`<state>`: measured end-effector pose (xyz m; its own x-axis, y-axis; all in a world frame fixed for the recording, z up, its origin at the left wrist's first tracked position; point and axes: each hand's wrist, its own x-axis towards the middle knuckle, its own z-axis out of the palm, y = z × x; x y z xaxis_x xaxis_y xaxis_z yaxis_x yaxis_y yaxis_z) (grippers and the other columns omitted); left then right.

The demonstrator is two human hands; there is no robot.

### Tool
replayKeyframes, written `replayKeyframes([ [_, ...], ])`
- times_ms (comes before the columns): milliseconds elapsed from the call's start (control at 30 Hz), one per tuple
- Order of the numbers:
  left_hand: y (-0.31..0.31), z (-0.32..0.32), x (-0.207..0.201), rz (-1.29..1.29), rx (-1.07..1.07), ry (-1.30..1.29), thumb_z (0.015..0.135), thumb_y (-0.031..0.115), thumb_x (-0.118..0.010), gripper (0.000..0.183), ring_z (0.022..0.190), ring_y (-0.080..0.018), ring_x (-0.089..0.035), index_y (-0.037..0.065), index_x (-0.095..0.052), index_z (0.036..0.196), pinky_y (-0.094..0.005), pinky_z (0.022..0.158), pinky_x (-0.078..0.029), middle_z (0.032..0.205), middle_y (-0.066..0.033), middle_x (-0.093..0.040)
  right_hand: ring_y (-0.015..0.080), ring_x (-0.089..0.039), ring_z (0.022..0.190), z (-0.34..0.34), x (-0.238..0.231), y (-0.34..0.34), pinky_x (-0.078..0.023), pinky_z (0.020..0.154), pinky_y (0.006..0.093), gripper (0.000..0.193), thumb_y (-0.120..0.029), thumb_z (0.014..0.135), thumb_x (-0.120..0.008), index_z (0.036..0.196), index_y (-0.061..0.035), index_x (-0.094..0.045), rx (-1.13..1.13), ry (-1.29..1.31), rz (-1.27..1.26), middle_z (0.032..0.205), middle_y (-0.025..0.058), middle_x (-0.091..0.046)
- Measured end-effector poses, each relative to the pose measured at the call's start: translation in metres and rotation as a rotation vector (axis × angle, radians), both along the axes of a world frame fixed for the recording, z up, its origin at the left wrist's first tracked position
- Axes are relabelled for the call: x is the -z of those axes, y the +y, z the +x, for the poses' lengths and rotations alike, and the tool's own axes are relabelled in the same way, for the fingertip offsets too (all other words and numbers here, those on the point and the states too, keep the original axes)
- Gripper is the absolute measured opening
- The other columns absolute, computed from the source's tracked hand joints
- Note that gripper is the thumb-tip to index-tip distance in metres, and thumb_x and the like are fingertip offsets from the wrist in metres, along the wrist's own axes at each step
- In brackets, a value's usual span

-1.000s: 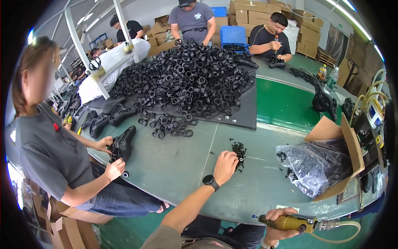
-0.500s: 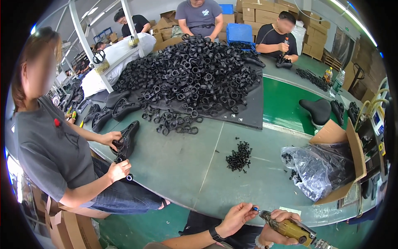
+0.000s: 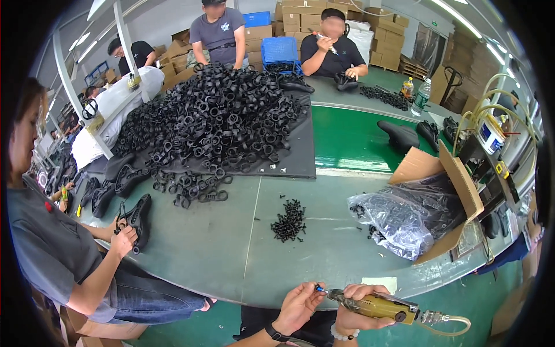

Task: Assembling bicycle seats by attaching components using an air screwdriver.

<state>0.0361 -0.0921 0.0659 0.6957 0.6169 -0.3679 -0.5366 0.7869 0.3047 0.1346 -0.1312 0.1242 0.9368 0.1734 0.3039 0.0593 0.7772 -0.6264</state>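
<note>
Workshop cartons (image 3: pixel 390 43) are stacked at the back, and a long table (image 3: pixel 225 254) is seen across the head view. Rings (image 3: pixel 214 115) are heaped on a dark sheet (image 3: pixel 302 165), apparently so that they can be reached from several sides. Screws (image 3: pixel 289 222) are laid loosely on bare tabletop, presumably within easy reach; to their right, a bag (image 3: pixel 399 237) is spread from an open box (image 3: pixel 461 184), by which its bulk seems to be contained. At the near table edge, a yellowish driver (image 3: pixel 393 309) is held roughly level by the right hand (image 3: pixel 352 318), whose fingers are wrapped around its body; the hose (image 3: pixel 459 318) is thereby left clear, trailing rightward. At its blue tip (image 3: pixel 319 288), thumb and fingertips of the left hand (image 3: pixel 295 309) are brought together, seemingly for steadying. Whether a screw is pinched there cannot be told. At far left, a saddle (image 3: pixel 139 220) is handled by a co-worker (image 3: pixel 46 248).
</note>
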Motion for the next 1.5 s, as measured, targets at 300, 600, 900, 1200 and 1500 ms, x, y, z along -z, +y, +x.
replayKeyframes([
  [300,0.004,-0.008,0.005,0.143,0.071,0.064,0.099,0.015,-0.048,0.017,0.097,-0.0182,-0.062,0.000,-0.056,0.103,-0.0290,0.089,-0.051,0.110,-0.0127,-0.062,0.0181,-0.047,0.044,0.002,-0.001,0.000,-0.043,0.045,0.0302,0.081,-0.081,0.082,-0.027,0.104,-0.0068,-0.051,0.042,0.121,-0.028,0.056,0.0049,-0.048],
  [600,0.007,-0.016,0.037,0.162,0.263,-0.041,0.101,0.023,-0.046,0.024,0.092,-0.0176,-0.060,0.002,-0.055,0.106,-0.0298,0.081,-0.050,0.101,-0.0091,-0.062,0.0169,-0.045,0.042,0.000,0.000,-0.003,-0.041,0.043,0.0289,0.076,-0.080,0.083,-0.026,0.099,-0.0096,-0.051,0.028,0.199,-0.049,0.054,0.0038,-0.047],
  [900,0.016,-0.028,0.006,0.458,0.384,0.121,0.096,0.015,-0.055,0.024,0.101,-0.0136,-0.058,0.003,-0.054,0.117,-0.0296,0.087,-0.048,0.111,-0.0056,-0.060,0.0163,-0.040,0.039,0.009,-0.001,-0.011,-0.037,0.040,0.0281,0.072,-0.078,0.085,-0.027,0.094,-0.0117,-0.053,-0.049,0.354,-0.077,0.053,0.0034,-0.046],
  [1200,0.033,-0.032,-0.227,1.916,0.096,-0.112,0.090,0.019,-0.052,0.025,0.100,-0.0275,-0.058,0.007,-0.060,0.110,-0.0370,0.082,-0.048,0.110,-0.0088,-0.059,0.0157,-0.031,0.037,0.067,0.035,-0.031,-0.025,0.036,0.0286,0.071,-0.076,0.085,-0.030,0.089,-0.0088,-0.052,-0.315,0.631,-0.208,0.049,0.0027,-0.039],
  [1500,0.048,-0.035,-0.233,2.048,-0.351,-0.118,0.086,0.010,-0.060,0.016,0.076,-0.0207,-0.063,0.005,-0.069,0.099,-0.0266,0.070,-0.051,0.087,-0.0067,-0.067,0.0193,-0.040,0.043,0.091,0.101,-0.052,-0.033,0.042,0.0334,0.072,-0.075,0.085,-0.031,0.088,-0.0075,-0.055,-0.447,0.602,-0.288,0.053,0.0049,-0.045],
])
